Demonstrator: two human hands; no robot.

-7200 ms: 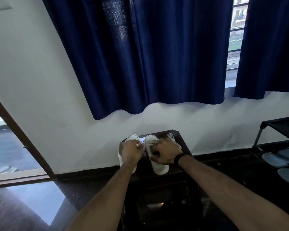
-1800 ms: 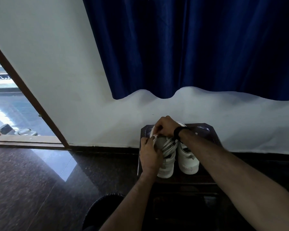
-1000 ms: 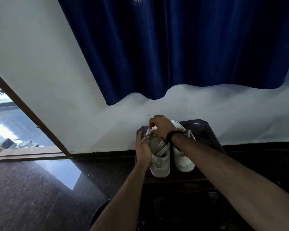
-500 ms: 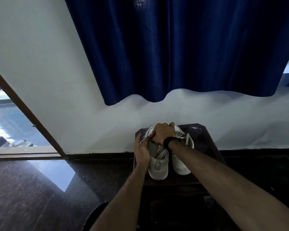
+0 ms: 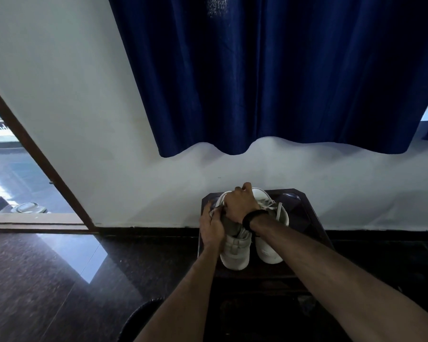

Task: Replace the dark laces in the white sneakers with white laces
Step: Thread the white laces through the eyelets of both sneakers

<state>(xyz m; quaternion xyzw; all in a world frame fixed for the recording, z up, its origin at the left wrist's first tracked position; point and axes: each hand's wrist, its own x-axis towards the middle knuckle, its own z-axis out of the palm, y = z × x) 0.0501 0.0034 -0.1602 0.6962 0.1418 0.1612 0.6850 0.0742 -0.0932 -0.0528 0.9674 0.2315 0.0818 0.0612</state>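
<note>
Two white low-top sneakers side by side, toes toward the camera, on a small dark wooden stool [image 5: 307, 211] with clipped corners, set against a smooth white wall. Left sneaker [image 5: 235, 253] smooth and rounded at the toe, with a pale strap across the forefoot and a grey tongue showing beneath the hands; right sneaker [image 5: 269, 250] touching it, its collar open, a flat pale lace [image 5: 278, 208] trailing loose over its outer side. Left hand [image 5: 211, 229] curled around the outer side of the left sneaker near the collar, thumb up by the eyelets, gripping the upper. Right hand [image 5: 239, 201] clenched over the top of the same shoe, fingers pinching a pale lace end at the eyelets; exactly which eyelet, impossible to tell. Black band [image 5: 253, 217] around the right wrist. Above, a deep blue curtain [image 5: 269, 77] in heavy vertical folds with a wavy hem. Below, dark polished speckled stone floor [image 5: 47, 280] with a bright reflection; brown door frame [image 5: 35, 154] slanting at left.
</note>
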